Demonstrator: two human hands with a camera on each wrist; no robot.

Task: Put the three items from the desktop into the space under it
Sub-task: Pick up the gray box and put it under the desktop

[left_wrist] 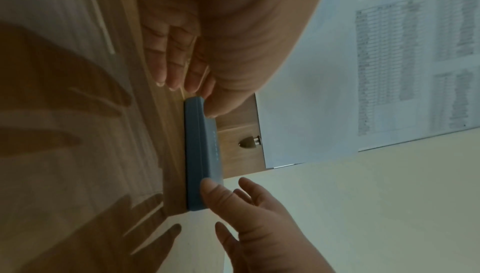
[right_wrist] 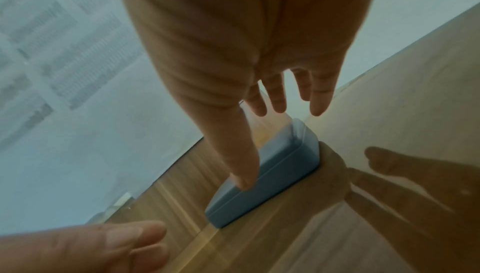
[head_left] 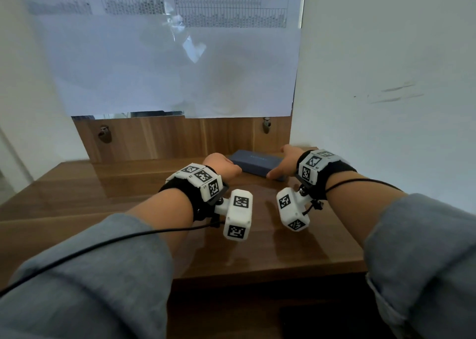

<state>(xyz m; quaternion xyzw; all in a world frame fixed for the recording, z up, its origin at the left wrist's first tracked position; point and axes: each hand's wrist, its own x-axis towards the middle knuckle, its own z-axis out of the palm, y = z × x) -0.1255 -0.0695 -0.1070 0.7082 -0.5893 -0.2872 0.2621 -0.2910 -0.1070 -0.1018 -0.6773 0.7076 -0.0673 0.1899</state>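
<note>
A flat blue-grey box (head_left: pixel 253 162) (left_wrist: pixel 200 154) (right_wrist: pixel 272 174) lies on the wooden desktop (head_left: pixel 128 197) at the back right, close to the wall. My left hand (head_left: pixel 230 168) (left_wrist: pixel 197 90) is at the box's left end; its thumb touches the corner while the fingers stay beside it, off the box. My right hand (head_left: pixel 280 162) (right_wrist: pixel 259 146) is at the right end. Its thumb rests along the near edge and its fingers are spread straight beyond the box. No other desktop items are visible.
A wooden back panel with two metal pegs (head_left: pixel 104 132) (head_left: pixel 266 125) rises behind the desk, with paper sheets (head_left: pixel 180 68) above it. A white wall (head_left: pixel 386 107) bounds the right side. The dark space under the desk (head_left: pixel 257 313) opens below the front edge.
</note>
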